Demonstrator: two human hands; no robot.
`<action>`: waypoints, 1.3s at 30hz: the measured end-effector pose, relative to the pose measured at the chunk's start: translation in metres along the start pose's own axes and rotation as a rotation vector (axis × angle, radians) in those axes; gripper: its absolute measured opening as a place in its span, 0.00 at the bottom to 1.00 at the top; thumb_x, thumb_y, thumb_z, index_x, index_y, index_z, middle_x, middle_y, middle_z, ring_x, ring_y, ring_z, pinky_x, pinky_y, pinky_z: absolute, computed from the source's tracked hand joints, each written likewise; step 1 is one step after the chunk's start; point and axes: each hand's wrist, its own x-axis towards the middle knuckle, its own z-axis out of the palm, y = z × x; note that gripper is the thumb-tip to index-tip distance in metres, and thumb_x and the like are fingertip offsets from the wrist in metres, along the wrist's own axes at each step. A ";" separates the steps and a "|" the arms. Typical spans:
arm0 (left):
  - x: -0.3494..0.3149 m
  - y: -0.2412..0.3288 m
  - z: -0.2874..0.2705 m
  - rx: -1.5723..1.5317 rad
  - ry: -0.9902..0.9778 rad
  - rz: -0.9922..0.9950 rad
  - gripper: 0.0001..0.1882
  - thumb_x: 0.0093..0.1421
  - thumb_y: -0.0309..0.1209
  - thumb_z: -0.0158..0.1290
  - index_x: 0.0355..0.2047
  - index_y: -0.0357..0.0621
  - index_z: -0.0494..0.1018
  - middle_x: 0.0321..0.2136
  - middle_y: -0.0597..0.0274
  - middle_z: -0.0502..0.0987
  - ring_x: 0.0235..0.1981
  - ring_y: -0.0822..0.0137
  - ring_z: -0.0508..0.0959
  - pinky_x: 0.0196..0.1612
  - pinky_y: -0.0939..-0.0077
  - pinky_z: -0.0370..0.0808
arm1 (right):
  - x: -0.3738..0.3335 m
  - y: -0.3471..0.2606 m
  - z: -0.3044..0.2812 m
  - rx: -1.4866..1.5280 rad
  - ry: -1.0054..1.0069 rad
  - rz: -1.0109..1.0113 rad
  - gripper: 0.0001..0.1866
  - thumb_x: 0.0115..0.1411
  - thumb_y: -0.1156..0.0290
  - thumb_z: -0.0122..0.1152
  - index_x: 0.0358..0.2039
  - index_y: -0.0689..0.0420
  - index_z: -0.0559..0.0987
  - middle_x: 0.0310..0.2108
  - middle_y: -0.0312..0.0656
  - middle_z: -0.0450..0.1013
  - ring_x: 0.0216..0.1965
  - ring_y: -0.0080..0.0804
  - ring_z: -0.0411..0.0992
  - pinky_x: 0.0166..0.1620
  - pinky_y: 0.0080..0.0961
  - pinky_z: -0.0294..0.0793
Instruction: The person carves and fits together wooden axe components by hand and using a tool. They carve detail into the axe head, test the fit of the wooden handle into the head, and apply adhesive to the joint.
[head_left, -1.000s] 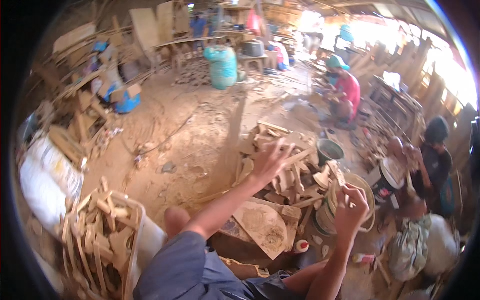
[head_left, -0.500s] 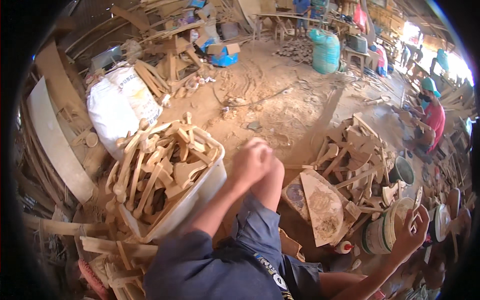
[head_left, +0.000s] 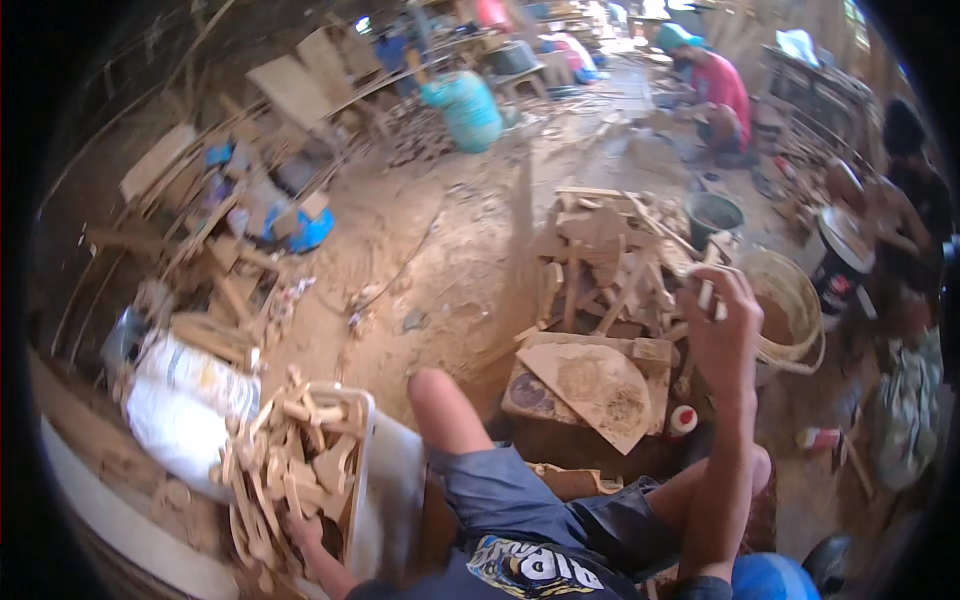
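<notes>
At the lower left my left hand reaches into a pile of carved wooden pieces in a white plastic bin. Its fingers are closed round the lower end of one slim wooden piece, partly blurred. My right hand is raised in front of a pail, fingers curled round a small pale stick, whose kind I cannot make out. Between my hands, beyond my knees, a flat wedge-shaped board smeared with dust lies on a low wooden block.
A heap of wooden offcuts rises behind the block. A glue bottle, a dusty pail and a dark bucket stand on the right. White sacks lie left. Two people sit farther right.
My left hand has left my knee and gone down into the bin of wooden pieces. My right hand has come up and forward with the stick. The view has turned to the right.
</notes>
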 end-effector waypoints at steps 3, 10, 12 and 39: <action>-0.012 -0.009 -0.019 0.074 0.202 0.065 0.49 0.59 0.56 0.68 0.71 0.42 0.64 0.66 0.34 0.72 0.67 0.36 0.73 0.65 0.39 0.73 | 0.001 0.005 -0.002 0.075 -0.043 0.076 0.13 0.58 0.78 0.71 0.44 0.62 0.84 0.40 0.45 0.80 0.33 0.34 0.76 0.39 0.32 0.77; -0.053 0.100 -0.087 0.200 -0.036 0.310 0.47 0.59 0.53 0.70 0.70 0.39 0.68 0.57 0.40 0.80 0.55 0.43 0.82 0.56 0.47 0.80 | -0.011 0.025 -0.018 -0.038 -0.038 -0.020 0.13 0.60 0.75 0.70 0.46 0.61 0.83 0.45 0.51 0.80 0.43 0.51 0.80 0.48 0.41 0.80; -0.074 0.133 -0.101 0.180 0.014 0.418 0.44 0.60 0.52 0.69 0.69 0.39 0.68 0.56 0.40 0.80 0.53 0.43 0.83 0.54 0.47 0.80 | -0.010 0.025 -0.019 -0.036 -0.049 0.035 0.10 0.62 0.74 0.66 0.44 0.62 0.83 0.45 0.52 0.79 0.51 0.57 0.78 0.57 0.48 0.79; -0.044 0.235 -0.275 -0.244 1.074 0.470 0.22 0.72 0.41 0.58 0.55 0.33 0.76 0.39 0.39 0.83 0.38 0.37 0.84 0.41 0.46 0.81 | -0.013 0.038 -0.040 0.062 0.004 0.068 0.14 0.64 0.73 0.60 0.47 0.69 0.79 0.48 0.62 0.77 0.50 0.65 0.78 0.56 0.53 0.79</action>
